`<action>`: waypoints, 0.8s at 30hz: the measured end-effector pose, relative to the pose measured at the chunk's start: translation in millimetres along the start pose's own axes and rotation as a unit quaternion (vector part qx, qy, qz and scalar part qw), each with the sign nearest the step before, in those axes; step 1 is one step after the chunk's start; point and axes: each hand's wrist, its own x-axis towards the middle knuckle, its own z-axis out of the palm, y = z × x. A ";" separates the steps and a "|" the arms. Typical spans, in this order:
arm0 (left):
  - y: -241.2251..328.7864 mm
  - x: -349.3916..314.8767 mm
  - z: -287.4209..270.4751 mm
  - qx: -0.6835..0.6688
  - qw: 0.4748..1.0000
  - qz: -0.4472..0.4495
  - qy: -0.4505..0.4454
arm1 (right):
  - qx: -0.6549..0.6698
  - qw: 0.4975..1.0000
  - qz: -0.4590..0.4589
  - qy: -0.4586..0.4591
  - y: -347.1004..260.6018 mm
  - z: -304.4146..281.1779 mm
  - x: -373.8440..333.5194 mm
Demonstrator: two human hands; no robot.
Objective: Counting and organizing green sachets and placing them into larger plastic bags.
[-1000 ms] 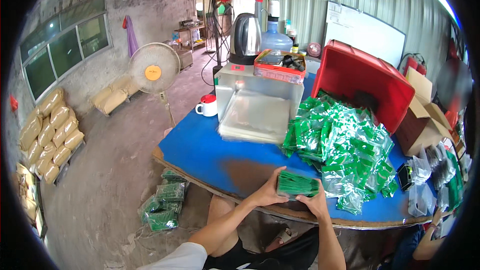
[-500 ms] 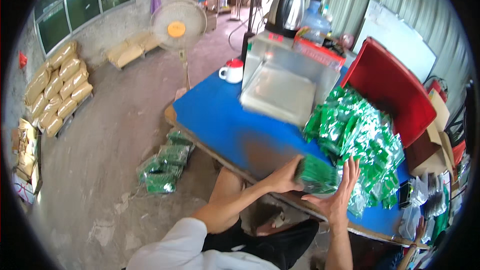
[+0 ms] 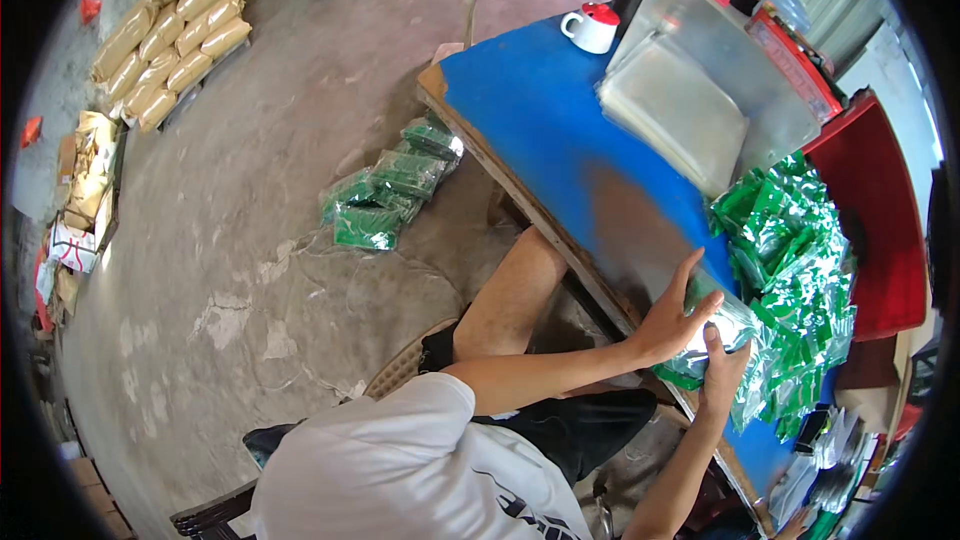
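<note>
At the table's near edge, my left hand (image 3: 672, 328) and my right hand (image 3: 724, 372) hold a bundle of green packets (image 3: 735, 318) between them. Shiny, clear plastic seems to cover the bundle, and the fingers hide part of it. My left hand grips the left side, my right hand the near right side. Just beyond lies a large heap of loose green and silver packets (image 3: 795, 275). The blue tabletop (image 3: 540, 90) has a worn brown patch left of my hands.
A stack of clear plastic bags (image 3: 680, 105) leans in an open box (image 3: 775, 75). Beside it stands a white mug with a red lid (image 3: 592, 28). A red bin (image 3: 885, 230) tips toward the heap. Wrapped green bundles (image 3: 405, 175) lie on the floor; tan sacks (image 3: 175, 40) are stacked beyond.
The view has swung down and to the left. My right hand, spread beside the bundle before, now closes on it. The bundle has turned, showing a shiny face instead of the packets' green edges.
</note>
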 end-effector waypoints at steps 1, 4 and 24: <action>-1.7 1.2 -0.9 0.004 1.000 -0.001 0.010 | 0.002 1.000 0.002 -0.010 0.9 2.5 0.7; 2.2 4.4 5.4 0.091 0.989 0.119 0.005 | 0.172 0.984 0.028 -0.043 16.0 -6.8 1.0; -36.7 324.0 -111.9 0.563 0.781 0.270 0.011 | 0.501 0.857 0.115 0.022 101.5 -5.3 -5.2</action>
